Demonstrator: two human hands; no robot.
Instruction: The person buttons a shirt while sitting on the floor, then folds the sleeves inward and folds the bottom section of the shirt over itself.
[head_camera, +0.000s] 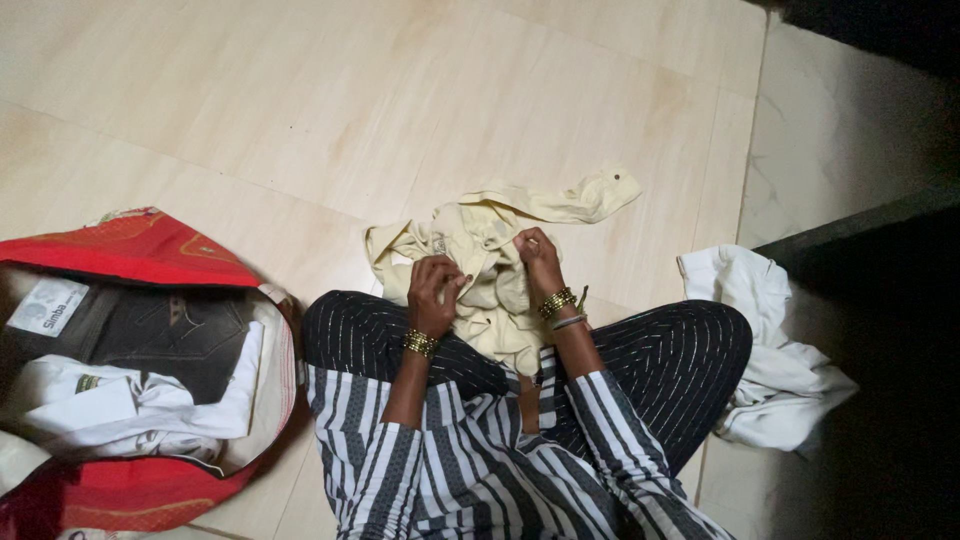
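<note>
Red bag (130, 250) of clothes, white cloth (775, 350), tiled floor (300, 100)

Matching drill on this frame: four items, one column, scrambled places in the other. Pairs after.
Things:
1. cream garment
2. red bag
3. white cloth
4. left hand

Places:
A. on the floor by the person's right knee
B. open on the floor at the person's left, clothes inside
C. bunched in front of the crossed legs, gripped by both hands
D. closed on the garment, opposite the right hand

Pairs: 1-C, 2-B, 3-A, 4-D

bag (140, 260) left – garment (490, 250) centre (on lap) – cloth (770, 360) right.
</note>
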